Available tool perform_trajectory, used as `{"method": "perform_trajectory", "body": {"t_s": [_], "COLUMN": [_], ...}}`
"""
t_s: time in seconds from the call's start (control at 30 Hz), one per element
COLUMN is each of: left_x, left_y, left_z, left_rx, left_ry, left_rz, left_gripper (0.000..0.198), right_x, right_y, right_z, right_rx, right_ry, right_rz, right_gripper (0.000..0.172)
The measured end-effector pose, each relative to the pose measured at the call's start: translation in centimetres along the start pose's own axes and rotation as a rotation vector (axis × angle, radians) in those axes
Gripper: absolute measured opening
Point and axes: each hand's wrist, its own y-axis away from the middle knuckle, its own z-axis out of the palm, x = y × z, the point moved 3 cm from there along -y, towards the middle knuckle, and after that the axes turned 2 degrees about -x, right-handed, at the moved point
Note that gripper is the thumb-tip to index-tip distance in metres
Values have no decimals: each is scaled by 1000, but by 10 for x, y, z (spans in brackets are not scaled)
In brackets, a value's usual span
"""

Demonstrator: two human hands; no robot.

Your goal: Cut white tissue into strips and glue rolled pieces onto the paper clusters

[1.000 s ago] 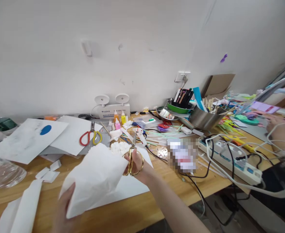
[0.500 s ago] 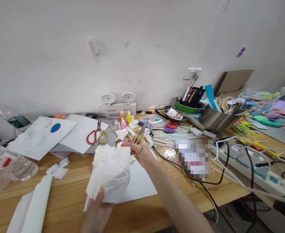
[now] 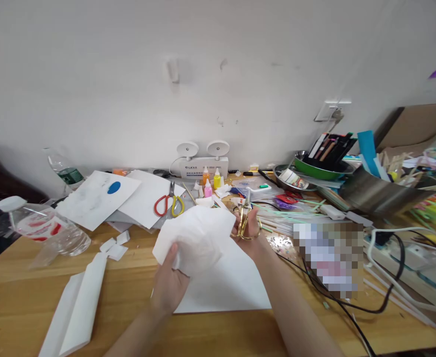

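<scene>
My left hand (image 3: 171,282) grips a thin, white, tissue-like sheet (image 3: 197,238) by its lower left part, the thumb lying on top. The sheet is raised above a flat white paper (image 3: 227,292) on the table. My right hand (image 3: 253,243) is closed around gold-handled scissors (image 3: 245,218), whose blades point up and away. Its fingers are at the right edge of the tissue-like sheet; whether they pinch it I cannot tell. Behind the sheet lies a second pair of scissors (image 3: 169,204) with one red and one yellow handle.
A water bottle (image 3: 50,228) and a folded white paper (image 3: 82,307) are on the left. Small paint bottles (image 3: 207,188) stand before a white router (image 3: 203,167). Right: black cables (image 3: 374,311), a metal pot of sticks (image 3: 377,193), a green bowl of pens (image 3: 322,167).
The view has swung left. The tissue-like sheet has turned, so its fringed upper edge no longer shows. The gold-handled scissors have tilted more upright in my right hand.
</scene>
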Motion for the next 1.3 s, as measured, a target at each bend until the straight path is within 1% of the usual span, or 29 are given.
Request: {"method": "perform_trajectory", "body": {"t_s": [0.07,0.13,0.17,0.2,0.27,0.33,0.4,0.43,0.47,0.53,0.57,0.67,0.77,0.83,0.87,0.93,0.97,1.03,1.1,1.23,1.3], "left_x": [-1,-4,-7,-10,-18,-29,-41,-46,-49,-54,-56,-65,-76,-81,-80,-78,-77,-74,-73,-73,-72], "left_y": [-1,0,0,1,3,5,5,4,3,1,0,0,0,0,0,1,1,0,0,-4,-7], "left_z": [-2,-5,-7,-9,-15,-24,-33,-37,-41,-44,-43,-33,-14,6,17,40,49,63,70,73,72], "left_rx": [17,-6,-39,-102,-223,-279,-306,-304,-278,-249,-257,-345,-385,-446,-484,-548,-553,-523,-470,-374,-315], "left_ry": [-2,-16,-25,-33,-41,-75,-149,-195,-238,-295,-312,-335,-315,-236,-167,-54,-23,38,73,33,-11], "left_rz": [4,-24,-41,-67,-48,-41,-81,-95,-83,-57,-61,-144,-167,-148,-109,-48,-64,-77,-98,-138,-113], "left_gripper": [33,35,35,36,42,53,60,60,59,58,61,72,67,59,53,48,48,46,45,36,31], "right_x": [1,2,2,4,7,10,12,13,13,11,9,-1,-9,-12,-13,-15,-17,-20,-25,-31,-31], "right_y": [1,2,2,2,2,0,-3,-4,-5,-6,-5,-4,-3,-4,-4,-6,-6,-6,-6,-6,-6], "right_z": [1,2,3,3,3,4,3,2,1,-2,-3,-9,-14,-18,-19,-23,-25,-30,-33,-40,-43], "right_rx": [-42,-39,-18,12,63,82,90,96,103,128,143,178,188,185,182,184,190,203,205,192,204], "right_ry": [-97,-106,-85,-77,-93,-91,-63,-48,-32,0,17,76,85,54,37,11,-1,-33,-78,-141,-145], "right_rz": [35,32,20,6,-12,-29,-47,-54,-59,-73,-90,-147,-163,-151,-144,-135,-134,-136,-157,-211,-208], "right_gripper": [55,45,40,38,35,33,33,34,34,33,33,30,29,31,32,33,33,33,33,30,29]}}
